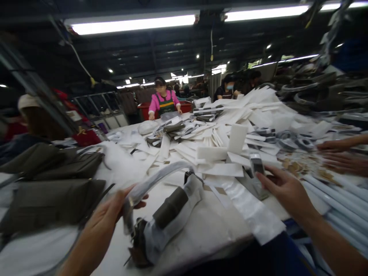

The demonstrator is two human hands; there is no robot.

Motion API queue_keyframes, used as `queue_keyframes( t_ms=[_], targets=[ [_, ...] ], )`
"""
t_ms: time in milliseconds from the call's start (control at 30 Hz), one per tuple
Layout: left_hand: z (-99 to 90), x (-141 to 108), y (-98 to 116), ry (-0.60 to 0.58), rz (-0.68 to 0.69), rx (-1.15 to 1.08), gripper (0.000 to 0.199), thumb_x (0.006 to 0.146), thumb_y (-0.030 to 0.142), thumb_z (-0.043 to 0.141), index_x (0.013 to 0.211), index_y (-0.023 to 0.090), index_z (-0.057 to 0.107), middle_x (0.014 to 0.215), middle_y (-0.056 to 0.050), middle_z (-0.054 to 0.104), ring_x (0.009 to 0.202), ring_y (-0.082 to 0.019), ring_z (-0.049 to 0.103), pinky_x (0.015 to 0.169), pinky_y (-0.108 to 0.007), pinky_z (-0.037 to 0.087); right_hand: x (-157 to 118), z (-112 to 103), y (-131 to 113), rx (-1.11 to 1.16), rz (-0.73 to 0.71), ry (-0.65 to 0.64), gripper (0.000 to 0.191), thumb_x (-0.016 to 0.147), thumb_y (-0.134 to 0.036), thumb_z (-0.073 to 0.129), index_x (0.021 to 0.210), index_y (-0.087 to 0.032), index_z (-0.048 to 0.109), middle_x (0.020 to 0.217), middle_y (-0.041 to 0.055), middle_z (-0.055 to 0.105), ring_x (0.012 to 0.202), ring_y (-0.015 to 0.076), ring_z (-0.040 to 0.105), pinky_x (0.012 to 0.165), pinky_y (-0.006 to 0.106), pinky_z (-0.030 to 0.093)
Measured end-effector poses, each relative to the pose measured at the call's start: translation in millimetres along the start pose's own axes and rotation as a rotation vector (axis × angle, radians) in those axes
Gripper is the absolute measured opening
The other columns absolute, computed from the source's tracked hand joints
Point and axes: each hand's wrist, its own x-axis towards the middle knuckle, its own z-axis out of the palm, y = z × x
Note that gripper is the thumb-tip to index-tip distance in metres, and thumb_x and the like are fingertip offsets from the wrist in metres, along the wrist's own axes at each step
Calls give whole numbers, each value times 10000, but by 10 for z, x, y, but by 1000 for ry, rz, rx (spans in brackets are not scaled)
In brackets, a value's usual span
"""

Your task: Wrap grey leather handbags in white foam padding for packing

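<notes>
The left hand [110, 212] has its fingers curled around one end of a plastic-wrapped handle [165, 174], which arches above the near part of the table [211, 228]; beside and below the arch lies a dark green roll [171, 207] with pale wrapping around it, and whether the two are joined is not clear. The right hand [287, 189] pinches a small grey object [257, 165] between thumb and fingertips, too blurred to identify. With only one end of the handle held, the slick plastic could slide in the grasp, and the arch might then twist or drop onto the roll. The metal fittings [136, 230] near the left hand could snag or tear the film if the handle is pulled sharply. The small grey object, held just by the fingertips, could slip and be lost among the white sheets [212, 153] heaped loosely behind it; a brush against that heap could also send sheets sliding. A translucent strip [253, 214] hangs over the near edge, so a passing forearm might drag it off. Another person's hands [340, 153] rest close by on the right, where a wide sweep of the right arm risks a bump.
</notes>
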Motion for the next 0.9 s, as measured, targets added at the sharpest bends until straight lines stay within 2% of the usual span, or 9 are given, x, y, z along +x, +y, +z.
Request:
queue_keyframes(
  t_ms=[33, 100, 200, 300, 433, 600, 700, 800, 900],
  targets=[
    [-20, -1, 106, -95, -37, -57, 622, 875, 718, 480, 1147, 219, 734, 950, -81, 767, 943, -284, 705, 862, -401, 553, -262, 157, -161, 114, -32, -76, 401, 843, -441, 727, 1182, -230, 692, 620, 43, 678, 515, 180, 638, 447, 268, 462],
    [-32, 42, 306, -210, -29, -90, 606, 864, 693, 537, 1148, 193, 727, 908, -88, 755, 851, -249, 694, 792, -355, 551, -728, 498, -493, 236, -114, -170, 344, 841, -411, 731, 1134, -240, 675, 585, -8, 616, 485, 170, 598, 445, 268, 482],
    [-13, 126, 521, -334, 48, -36, 531, 842, 633, 622, 1080, 174, 741, 856, -77, 724, 764, -209, 646, 718, -308, 524, -1187, 1012, -982, 335, -211, -234, 244, 869, -341, 687, 1088, -243, 643, 734, -3, 642, 535, 144, 584, 497, 262, 506],
    [12, 158, 632, -407, 54, -12, 491, 795, 595, 696, 1039, 172, 746, 815, -50, 691, 728, -186, 606, 680, -281, 498, -1336, 1433, -1368, 379, -267, -237, 169, 874, -278, 657, 1032, -231, 619, 849, 16, 653, 580, 131, 582, 529, 251, 500],
    [30, 152, 702, -480, 62, -8, 441, 782, 560, 719, 987, 171, 752, 844, -35, 702, 775, -184, 617, 713, -271, 479, -1302, 1798, -1664, 309, -352, -181, 137, 850, -244, 661, 969, -216, 599, 952, 45, 652, 701, 158, 614, 616, 265, 508],
    [24, 191, 717, -470, 117, 12, 514, 746, 544, 754, 1097, 170, 716, 1012, -69, 723, 985, -243, 638, 872, -323, 480, -1284, 2011, -1859, 260, -395, -73, 94, 858, -242, 651, 910, -209, 579, 889, 31, 631, 660, 145, 596, 636, 266, 495],
    [3, 242, 679, -581, 131, 58, 461, 815, 605, 657, 989, 183, 726, 939, -48, 716, 919, -222, 636, 828, -303, 479, -1299, 2048, -1925, 281, -414, -50, 71, 892, -251, 638, 902, -205, 584, 874, 35, 629, 664, 148, 607, 654, 274, 512],
    [-8, 276, 643, -619, 139, 126, 465, 854, 634, 587, 838, 186, 711, 819, -21, 686, 799, -194, 611, 755, -278, 461, -1313, 2028, -1957, 270, -474, -75, 108, 924, -252, 631, 1016, -197, 621, 1011, 91, 672, 847, 207, 672, 763, 321, 557],
    [-1, 287, 610, -613, 132, 85, 446, 831, 627, 625, 856, 189, 704, 831, -26, 683, 797, -210, 613, 752, -290, 468, -1312, 1937, -1920, 261, -606, -131, 257, 965, -207, 570, 1218, -218, 614, 1224, 117, 661, 1125, 238, 643, 950, 362, 544]
  ],
)
